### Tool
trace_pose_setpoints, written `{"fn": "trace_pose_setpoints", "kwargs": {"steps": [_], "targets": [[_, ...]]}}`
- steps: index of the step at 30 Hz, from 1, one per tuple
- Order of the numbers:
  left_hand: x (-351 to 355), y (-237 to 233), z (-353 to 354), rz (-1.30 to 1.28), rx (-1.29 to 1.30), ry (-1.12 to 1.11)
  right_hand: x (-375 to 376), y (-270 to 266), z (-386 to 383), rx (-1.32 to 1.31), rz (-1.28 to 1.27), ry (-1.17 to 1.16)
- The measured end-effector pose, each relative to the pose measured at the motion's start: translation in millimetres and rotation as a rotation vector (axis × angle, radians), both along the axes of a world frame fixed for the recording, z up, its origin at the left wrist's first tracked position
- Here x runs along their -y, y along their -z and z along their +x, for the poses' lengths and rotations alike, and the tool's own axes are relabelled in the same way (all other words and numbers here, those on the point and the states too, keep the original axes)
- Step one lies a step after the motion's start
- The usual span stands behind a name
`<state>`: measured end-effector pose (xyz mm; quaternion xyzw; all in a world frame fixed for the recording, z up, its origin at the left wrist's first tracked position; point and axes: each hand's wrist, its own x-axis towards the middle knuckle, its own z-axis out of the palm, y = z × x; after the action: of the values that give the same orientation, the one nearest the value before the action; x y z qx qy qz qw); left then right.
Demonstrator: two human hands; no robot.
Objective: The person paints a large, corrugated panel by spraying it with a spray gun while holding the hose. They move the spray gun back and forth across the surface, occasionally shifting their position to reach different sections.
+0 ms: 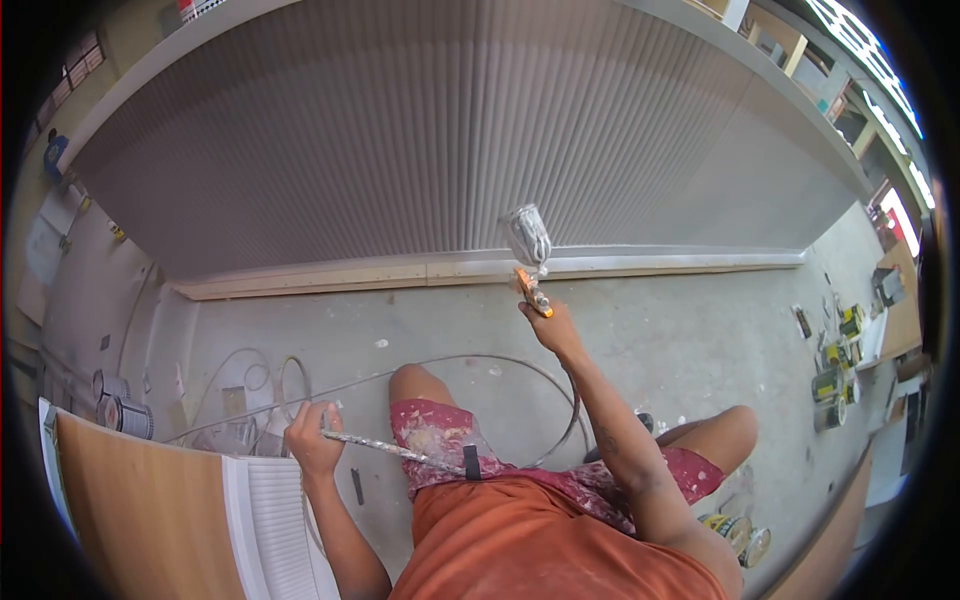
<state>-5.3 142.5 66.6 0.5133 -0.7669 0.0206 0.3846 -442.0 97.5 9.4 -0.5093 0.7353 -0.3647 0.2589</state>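
Orange shirt [540, 540] — right hand [551, 328] curled round spray gun [534, 292] — left hand [314, 440] round hose [385, 447]

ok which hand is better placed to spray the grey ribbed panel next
Probably the right hand: it holds an orange-handled spray gun near the panel, while the left hand grips a paint-spattered hose.

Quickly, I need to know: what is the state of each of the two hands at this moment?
Left hand: closed, holding the paint-spattered hose.
Right hand: closed, holding the spray gun by its handle.
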Motion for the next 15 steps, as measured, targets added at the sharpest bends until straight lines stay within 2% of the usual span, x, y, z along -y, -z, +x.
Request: {"fn": "trace_pose_setpoints", "kwargs": {"steps": [2, 3, 5, 6, 8, 13, 15], "targets": [[3, 3, 2, -0.026, 0.006, -0.006, 7, -10, 1, 0.040, -0.274, 0.020], [3, 5, 2, -0.049, 0.012, -0.009, 10, -25, 2, 0.040, -0.270, 0.020], [1, 3, 2, -0.017, 0.009, -0.023, 19, -68, 5, 0.093, -0.637, 0.034], [1, 2, 1, 0.011, 0.006, -0.038, 23, -83, 4, 0.093, -0.637, 0.034], [1, 1, 0, -0.004, 0.007, -0.042, 30, -103, 2, 0.195, -0.903, -0.012], [3, 4, 1, -0.054, 0.005, -0.065, 35, -96, 0, 0.211, -1.009, -0.043], [3, 2, 2, -0.062, 0.022, -0.054, 28, -80, 6, 0.113, -0.843, -0.010]]}}
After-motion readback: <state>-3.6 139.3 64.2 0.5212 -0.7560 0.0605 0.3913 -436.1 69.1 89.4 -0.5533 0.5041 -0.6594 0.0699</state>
